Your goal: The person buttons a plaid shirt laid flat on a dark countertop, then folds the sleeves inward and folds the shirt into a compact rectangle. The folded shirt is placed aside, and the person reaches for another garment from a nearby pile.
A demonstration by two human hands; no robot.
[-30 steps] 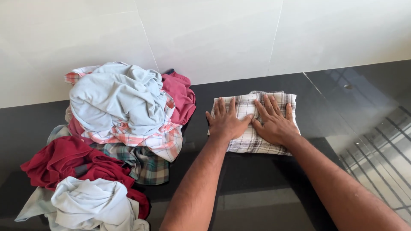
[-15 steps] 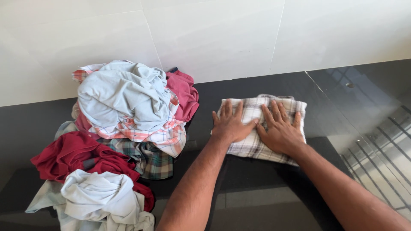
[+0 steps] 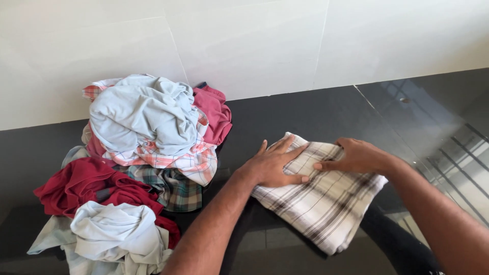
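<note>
Left hand (image 3: 272, 165) lies flat and right hand (image 3: 356, 155) curled, both pressing the folded plaid cloth (image 3: 321, 196).

Counter (image 3: 316, 109): a glossy black slab that spans the frame from left to right and meets a white tiled wall along its far edge; its polished right part mirrors pale bars of light. Lower right of centre, a folded cloth (image 3: 326, 203) in white with brown checks lies flat on the counter, one corner pointing toward the lower edge of the frame. At left, a heap of crumpled garments (image 3: 147, 153) rests on the counter, running from the wall down to the lower left corner; pale blue, pink, red, green plaid and white pieces show in it. A strip of bare counter separates the heap from the folded cloth.
</note>
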